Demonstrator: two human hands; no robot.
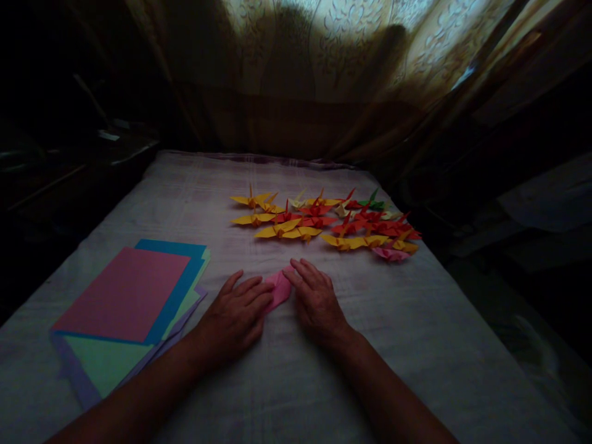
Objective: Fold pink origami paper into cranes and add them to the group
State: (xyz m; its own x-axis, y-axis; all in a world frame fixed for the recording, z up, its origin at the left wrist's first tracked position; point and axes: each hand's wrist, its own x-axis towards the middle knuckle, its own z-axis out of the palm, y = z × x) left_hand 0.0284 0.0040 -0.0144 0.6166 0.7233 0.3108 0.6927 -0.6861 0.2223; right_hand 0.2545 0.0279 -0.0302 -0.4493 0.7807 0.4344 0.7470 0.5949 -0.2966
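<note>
A small folded piece of pink paper (278,290) lies flat on the cloth between my two hands. My left hand (238,311) rests palm down at its left side, fingers stretched out and fingertips on the paper. Against the right edge lies my right hand (317,302), its fingers extended and the foremost fingertips touching the paper's upper right. Both hands look open, with the paper pressed rather than gripped. The thumb of my right hand is hidden, and so are parts of the paper's folds under the fingers.
Several folded paper cranes in yellow, red, green, white and pink, such as a yellow crane (279,229) and a pink crane (391,254), stand beyond my hands. A stack of coloured sheets (124,293) lies left on the cloth-covered surface (194,185). A patterned curtain (342,55) hangs behind.
</note>
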